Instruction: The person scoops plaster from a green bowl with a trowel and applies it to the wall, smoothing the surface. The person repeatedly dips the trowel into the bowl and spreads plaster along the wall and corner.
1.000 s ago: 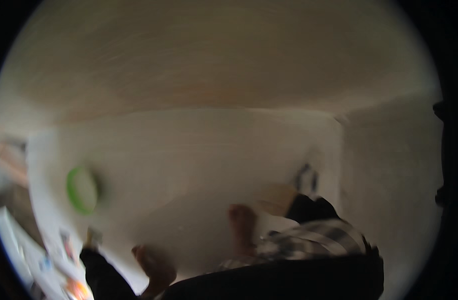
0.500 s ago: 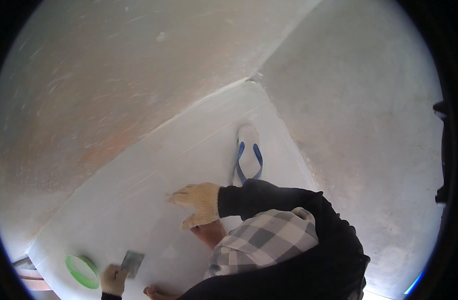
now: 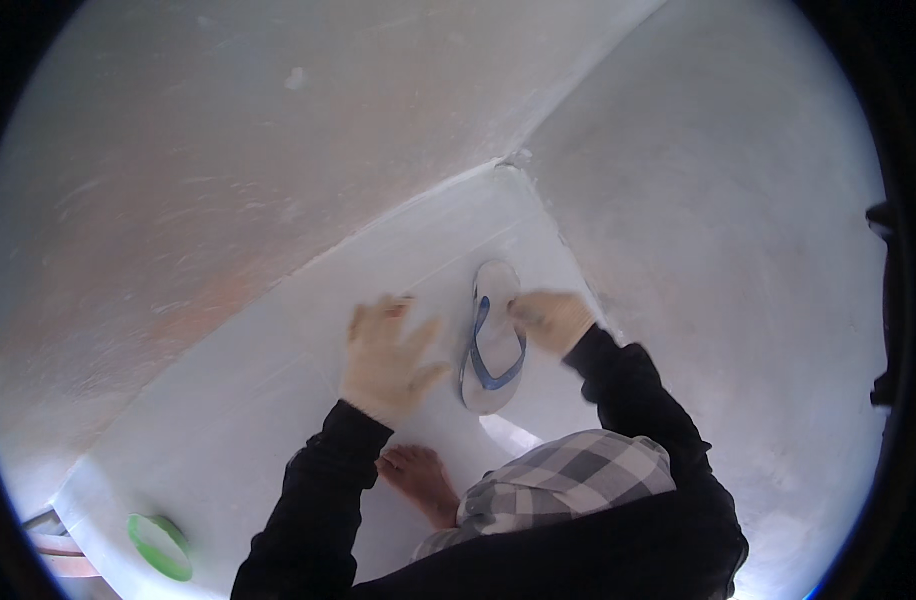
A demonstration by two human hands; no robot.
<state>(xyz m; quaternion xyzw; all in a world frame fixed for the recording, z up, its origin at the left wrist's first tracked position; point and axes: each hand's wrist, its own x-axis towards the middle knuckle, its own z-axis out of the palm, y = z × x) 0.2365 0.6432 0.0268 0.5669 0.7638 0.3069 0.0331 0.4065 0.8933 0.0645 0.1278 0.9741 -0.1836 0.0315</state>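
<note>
A pale flip-flop (image 3: 497, 345) with a blue strap lies flat on the whitish surface (image 3: 308, 350), toe end toward the corner. Just left of it, my left hand (image 3: 390, 360) in a cream knitted glove hovers open, fingers spread and holding nothing visible. My right hand (image 3: 555, 320), gloved the same, is at the flip-flop's right edge with the fingertips over it. Its fingers are drawn together and blurred; whether they touch the flip-flop or hold something small cannot be made out. My bare foot (image 3: 418, 478) rests below my left hand.
A green-rimmed round container or lid (image 3: 161, 547) lies at the lower left. Two large plastered walls, a brownish-grey left wall (image 3: 228, 150) and a grey right wall (image 3: 718, 220), meet at a corner beyond the flip-flop. Reddish slats (image 3: 63, 555) show at the far lower left.
My left hand has left the flat grey scraper at the lower left and come up beside the flip-flop; the scraper is out of sight. My right hand has moved right, to the flip-flop's other side.
</note>
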